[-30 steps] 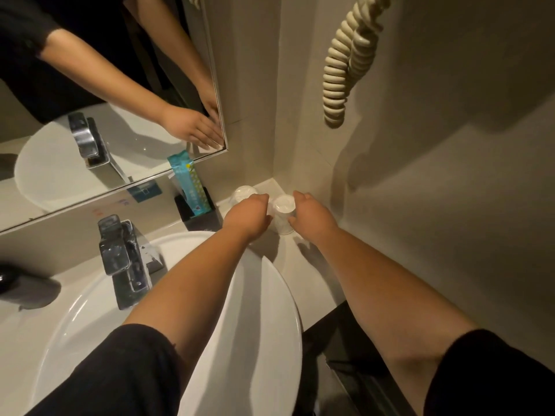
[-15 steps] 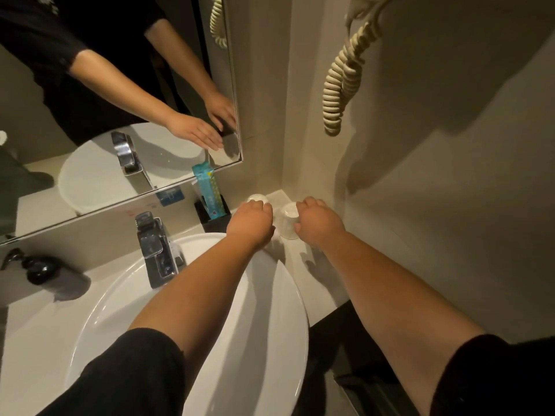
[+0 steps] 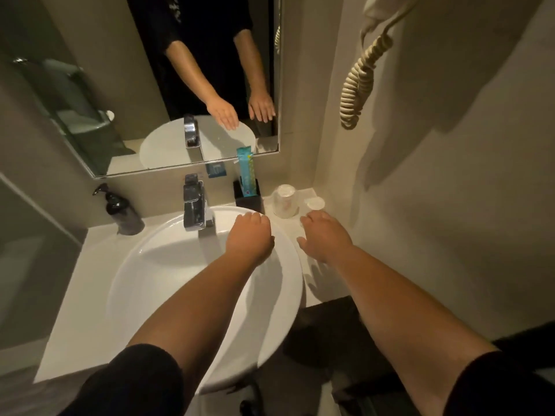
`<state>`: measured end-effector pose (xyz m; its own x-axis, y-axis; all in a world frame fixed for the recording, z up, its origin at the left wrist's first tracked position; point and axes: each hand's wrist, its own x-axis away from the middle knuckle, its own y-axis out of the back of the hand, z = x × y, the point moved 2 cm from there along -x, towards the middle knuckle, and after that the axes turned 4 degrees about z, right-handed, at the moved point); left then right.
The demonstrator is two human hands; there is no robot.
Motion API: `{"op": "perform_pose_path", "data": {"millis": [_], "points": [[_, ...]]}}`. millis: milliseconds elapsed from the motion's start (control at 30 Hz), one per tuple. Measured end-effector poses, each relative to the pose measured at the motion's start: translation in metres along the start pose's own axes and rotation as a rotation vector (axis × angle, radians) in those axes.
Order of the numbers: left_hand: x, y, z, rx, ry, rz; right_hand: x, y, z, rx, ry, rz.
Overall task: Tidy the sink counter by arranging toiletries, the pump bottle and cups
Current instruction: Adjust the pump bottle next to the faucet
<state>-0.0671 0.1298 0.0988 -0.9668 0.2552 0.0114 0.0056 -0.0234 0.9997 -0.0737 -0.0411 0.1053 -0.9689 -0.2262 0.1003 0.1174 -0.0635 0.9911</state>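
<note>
Both hands hover low over the right side of the sink area and hold nothing. The left hand (image 3: 250, 235) is above the far right rim of the white basin (image 3: 150, 280), its fingers loosely curled downward, so its grip is relaxed and empty. The right hand (image 3: 326, 237) is over the pale worktop (image 3: 72, 283) just right of the basin, fingers spread apart and relaxed. In the back right corner two white cups stand near each other: the left cup (image 3: 284, 201) is upside down, and the right cup (image 3: 314, 203) is partly hidden behind the right hand's fingertips. Just left of them a black holder (image 3: 247, 199) carries a teal packet (image 3: 247, 172) that stands upright. The chrome tap (image 3: 194, 202) is behind the basin, and the dark pump bottle (image 3: 121, 210) stands at the back left of the worktop, well apart from the cups
</note>
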Motion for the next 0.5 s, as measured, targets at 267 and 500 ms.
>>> {"op": "perform_pose_path", "data": {"millis": [267, 500], "points": [[0.073, 0.007, 0.041, -0.032, 0.199, -0.021, 0.014, -0.003, 0.052, 0.002, 0.205, 0.048], [0.118, 0.012, 0.080, -0.084, 0.291, -0.023, 0.018, -0.012, 0.109, 0.020, 0.360, 0.019]]}}
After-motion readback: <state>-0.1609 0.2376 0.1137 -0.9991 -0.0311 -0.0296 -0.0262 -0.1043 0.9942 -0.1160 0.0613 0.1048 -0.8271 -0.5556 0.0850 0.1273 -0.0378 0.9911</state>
